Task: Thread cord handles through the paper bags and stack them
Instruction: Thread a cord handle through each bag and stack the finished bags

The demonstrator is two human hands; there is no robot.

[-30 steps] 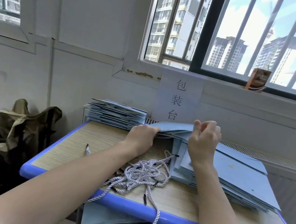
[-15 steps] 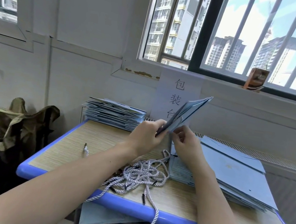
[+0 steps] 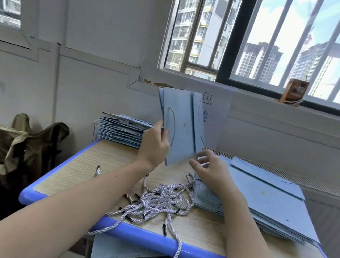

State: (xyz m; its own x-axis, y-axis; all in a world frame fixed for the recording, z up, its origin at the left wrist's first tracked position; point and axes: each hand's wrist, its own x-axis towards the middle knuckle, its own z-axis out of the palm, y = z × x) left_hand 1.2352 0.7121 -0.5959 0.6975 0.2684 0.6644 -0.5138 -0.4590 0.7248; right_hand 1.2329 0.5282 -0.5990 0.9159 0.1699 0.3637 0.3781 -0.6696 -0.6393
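My left hand point(image 3: 154, 146) pinches the edge of a flat light-blue paper bag point(image 3: 183, 128) and holds it upright above the table; a cord handle loop shows on the bag's face. Just below the bag's lower right corner is my right hand point(image 3: 211, 168), fingers spread and holding nothing. A tangle of white-and-blue cords with black tips point(image 3: 160, 202) lies on the table in front of me. To the right lies a pile of flat blue bags point(image 3: 264, 200). A second stack of bags point(image 3: 120, 130) sits at the back left of the table.
The wood-top table has a blue rim point(image 3: 169, 246). One cord hangs over its front edge. A crumpled olive cloth point(image 3: 16, 145) lies left of the table. A paper sign point(image 3: 213, 111) hangs on the wall and a small carton point(image 3: 294, 92) stands on the windowsill.
The bag was lifted off the right pile and turned upright. My left hand kept its grip and rose; my right hand let go and dropped below the bag.
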